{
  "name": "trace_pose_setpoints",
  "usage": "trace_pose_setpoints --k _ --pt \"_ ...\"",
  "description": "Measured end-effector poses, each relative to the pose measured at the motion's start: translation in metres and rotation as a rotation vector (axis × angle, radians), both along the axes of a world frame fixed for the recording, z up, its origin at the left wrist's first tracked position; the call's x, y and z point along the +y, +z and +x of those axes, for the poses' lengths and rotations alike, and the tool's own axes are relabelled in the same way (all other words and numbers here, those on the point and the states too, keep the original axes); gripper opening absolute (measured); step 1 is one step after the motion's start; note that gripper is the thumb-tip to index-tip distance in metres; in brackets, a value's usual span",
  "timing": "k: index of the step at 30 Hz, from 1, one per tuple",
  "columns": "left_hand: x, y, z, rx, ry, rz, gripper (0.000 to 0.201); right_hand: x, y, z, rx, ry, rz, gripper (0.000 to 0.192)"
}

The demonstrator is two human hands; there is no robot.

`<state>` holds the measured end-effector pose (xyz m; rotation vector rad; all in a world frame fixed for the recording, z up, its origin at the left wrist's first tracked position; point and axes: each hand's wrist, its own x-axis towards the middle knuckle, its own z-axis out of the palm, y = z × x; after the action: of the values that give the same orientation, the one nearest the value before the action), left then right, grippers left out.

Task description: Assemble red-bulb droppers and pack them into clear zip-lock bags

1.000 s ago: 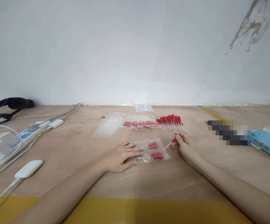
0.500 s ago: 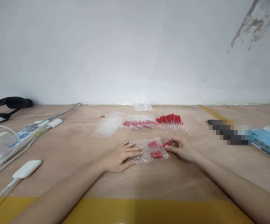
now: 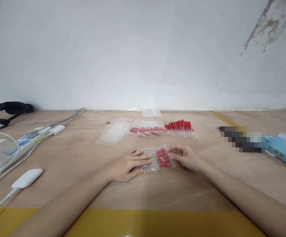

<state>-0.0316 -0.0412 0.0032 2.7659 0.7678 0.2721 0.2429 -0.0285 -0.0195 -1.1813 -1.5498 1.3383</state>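
Observation:
A clear zip bag lies on the table between my hands. Inside it are several droppers with red rubber bulbs and thin clear stems pointing left. My left hand rests flat on the bag's left end, fingers spread. At the bag's right end, my right hand has its thumb and fingers closed on the mouth edge; whether anything else is between them is hidden. Farther back, loose red-bulbed droppers lie in a row beside several filled zip bags.
Flat unfilled bags lie back left, and another bag by the wall. A power strip with cables, a white charger and a black strap-like object occupy the left. A blue packet sits far right.
The red dropper at my right fingers has gone into the bag, joining the others in one row of bulbs. My right hand has shifted slightly left onto the bag's mouth.

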Motion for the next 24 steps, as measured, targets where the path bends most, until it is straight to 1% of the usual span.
trace_pose_setpoints --k 3,5,7,8,10,12,13,15,17,19,22,24 --pt "0.000 0.000 0.000 -0.007 0.001 -0.004 0.043 -0.003 0.005 0.003 -0.033 0.001 -0.066 0.038" --pt "0.000 0.000 0.000 0.000 0.004 -0.001 0.043 -0.003 0.008 0.006 -0.082 0.039 -0.056 0.039" --pt "0.000 0.000 0.000 0.012 0.006 0.005 0.043 -0.003 0.011 0.007 -0.147 0.068 -0.013 0.038" --pt "0.000 0.000 0.000 0.016 0.005 0.006 0.043 -0.003 0.012 0.007 -0.168 0.055 0.016 0.038" --pt "0.000 0.000 0.001 0.016 0.002 0.005 0.043 -0.001 0.013 0.006 -0.202 -0.042 0.061 0.038" --pt "0.000 0.001 0.001 0.012 -0.004 -0.001 0.042 0.002 0.011 0.003 -0.237 -0.151 0.071 0.039" --pt "0.000 0.001 0.000 0.012 -0.006 -0.003 0.042 0.004 0.009 0.000 -0.251 -0.167 0.062 0.040" --pt "0.001 0.001 0.000 0.010 -0.008 -0.005 0.042 0.008 0.006 -0.005 -0.246 -0.112 0.042 0.037" --pt "0.001 0.000 -0.001 0.003 -0.009 -0.006 0.042 0.010 0.004 -0.010 -0.190 -0.011 0.019 0.034" --pt "0.001 -0.002 -0.001 -0.021 -0.018 -0.008 0.042 0.010 0.004 -0.013 -0.135 0.040 -0.025 0.032" --pt "0.001 -0.003 -0.001 -0.096 -0.038 0.005 0.045 0.008 0.011 -0.011 -0.072 0.083 -0.089 0.029" --pt "0.002 -0.003 -0.001 -0.157 -0.006 0.039 0.048 0.007 0.019 -0.005 0.015 0.110 -0.134 0.025"
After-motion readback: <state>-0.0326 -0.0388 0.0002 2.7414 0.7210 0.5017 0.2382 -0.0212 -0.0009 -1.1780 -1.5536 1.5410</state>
